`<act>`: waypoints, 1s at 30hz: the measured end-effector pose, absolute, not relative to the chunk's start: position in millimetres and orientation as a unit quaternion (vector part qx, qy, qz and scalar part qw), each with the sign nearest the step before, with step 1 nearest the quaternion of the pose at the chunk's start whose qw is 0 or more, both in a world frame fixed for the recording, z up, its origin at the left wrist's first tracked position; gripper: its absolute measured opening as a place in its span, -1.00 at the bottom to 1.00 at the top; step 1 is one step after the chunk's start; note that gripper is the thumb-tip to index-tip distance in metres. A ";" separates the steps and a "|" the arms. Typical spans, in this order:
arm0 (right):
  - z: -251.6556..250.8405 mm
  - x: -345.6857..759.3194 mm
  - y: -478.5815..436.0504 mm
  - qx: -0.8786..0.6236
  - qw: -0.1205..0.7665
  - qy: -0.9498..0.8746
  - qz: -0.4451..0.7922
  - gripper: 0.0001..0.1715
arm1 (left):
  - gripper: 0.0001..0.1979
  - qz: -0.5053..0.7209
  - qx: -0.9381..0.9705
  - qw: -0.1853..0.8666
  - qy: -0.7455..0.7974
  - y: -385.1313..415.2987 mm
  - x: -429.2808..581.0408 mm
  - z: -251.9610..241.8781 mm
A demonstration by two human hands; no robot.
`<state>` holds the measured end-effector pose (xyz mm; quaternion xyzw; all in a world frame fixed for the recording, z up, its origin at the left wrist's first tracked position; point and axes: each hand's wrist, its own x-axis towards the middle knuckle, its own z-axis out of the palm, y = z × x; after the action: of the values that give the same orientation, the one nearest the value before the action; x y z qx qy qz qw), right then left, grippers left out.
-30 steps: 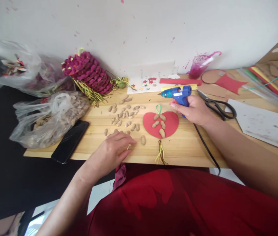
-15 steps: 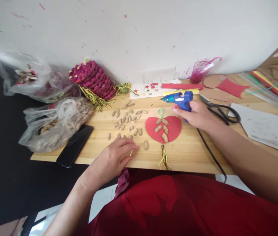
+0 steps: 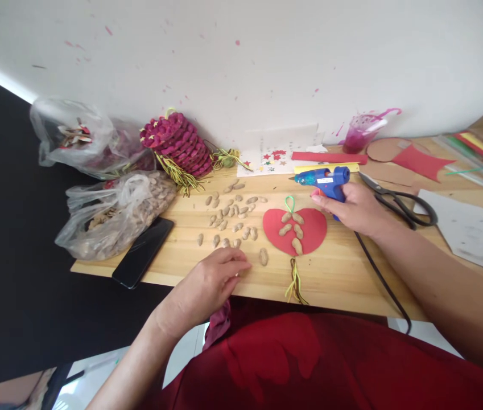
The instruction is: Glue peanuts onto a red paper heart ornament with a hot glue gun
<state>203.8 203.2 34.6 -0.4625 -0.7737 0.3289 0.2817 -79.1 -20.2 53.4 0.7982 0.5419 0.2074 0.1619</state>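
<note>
My right hand (image 3: pixel 358 209) grips a blue hot glue gun (image 3: pixel 324 180), its nozzle pointing left above the table. Below it lies a red paper heart (image 3: pixel 273 228) with several peanuts (image 3: pixel 297 246) on it, a green loop at the top and a yellow-and-brown tassel (image 3: pixel 294 285) at the bottom. My left hand (image 3: pixel 219 276) is at the table's front edge, fingers curled together. A tiny pale speck shows at its fingertips; I cannot make out what it is. One loose peanut (image 3: pixel 264 257) rests between this hand and the heart, and several more peanuts (image 3: pixel 233 210) are scattered behind.
Leftward are a plastic bag of peanuts (image 3: pixel 156 196), a black phone (image 3: pixel 143 253) and stacked purple peanut-covered pieces (image 3: pixel 181 145). Star stickers (image 3: pixel 275 156), a red paper strip (image 3: pixel 326 158) and a purple-stained cup (image 3: pixel 358 134) stand or lie behind. Black-handled scissors (image 3: pixel 403 205) lie right of my right hand.
The whole view has shifted, so the things appear further right and slightly lower. My left fingers have closed a little more around the pale speck. The glue gun stays in my right hand.
</note>
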 end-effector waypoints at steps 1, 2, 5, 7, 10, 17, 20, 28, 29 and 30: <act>34.7 203.9 203.3 -0.461 0.281 -0.775 0.329 -0.55 | -0.70 0.208 0.798 0.164 0.541 -20.1 -78.8 53.7; 34.8 203.8 203.3 -0.461 0.280 -0.775 0.330 -0.55 | -0.70 0.209 0.797 0.166 0.542 -19.9 -78.7 53.9; 35.2 203.3 202.7 -0.473 0.272 -0.766 0.339 -0.56 | -0.72 0.211 0.795 0.171 0.543 -19.6 -78.7 53.5; 35.3 203.1 202.3 -0.477 0.271 -0.763 0.343 -0.56 | -0.72 0.211 0.794 0.174 0.543 -19.8 -79.2 52.9; 35.0 203.2 202.3 -0.474 0.272 -0.762 0.347 -0.56 | -0.71 0.206 0.790 0.179 0.548 -20.9 -80.6 52.5; 30.7 202.7 203.5 -0.481 0.283 -0.753 0.348 -0.58 | -0.44 0.215 0.790 0.163 0.551 -11.4 -80.2 62.1; 29.1 202.5 203.2 -0.474 0.293 -0.751 0.355 -0.58 | -0.28 0.222 0.797 0.164 0.537 4.7 -73.7 66.1; 28.4 202.9 203.2 -0.469 0.294 -0.742 0.378 -0.57 | -0.16 0.192 0.852 0.104 0.475 49.0 -41.1 57.0; 27.1 203.0 203.9 -0.465 0.299 -0.741 0.381 -0.57 | -0.18 0.196 0.858 0.096 0.464 52.5 -38.3 55.6; 25.7 203.2 204.6 -0.462 0.303 -0.740 0.384 -0.57 | -0.20 0.199 0.863 0.091 0.455 55.4 -36.2 54.5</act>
<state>203.2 204.6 25.7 -0.4622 -0.7401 0.3835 0.3025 -36.2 55.4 54.5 0.8631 0.4552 0.1989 0.0913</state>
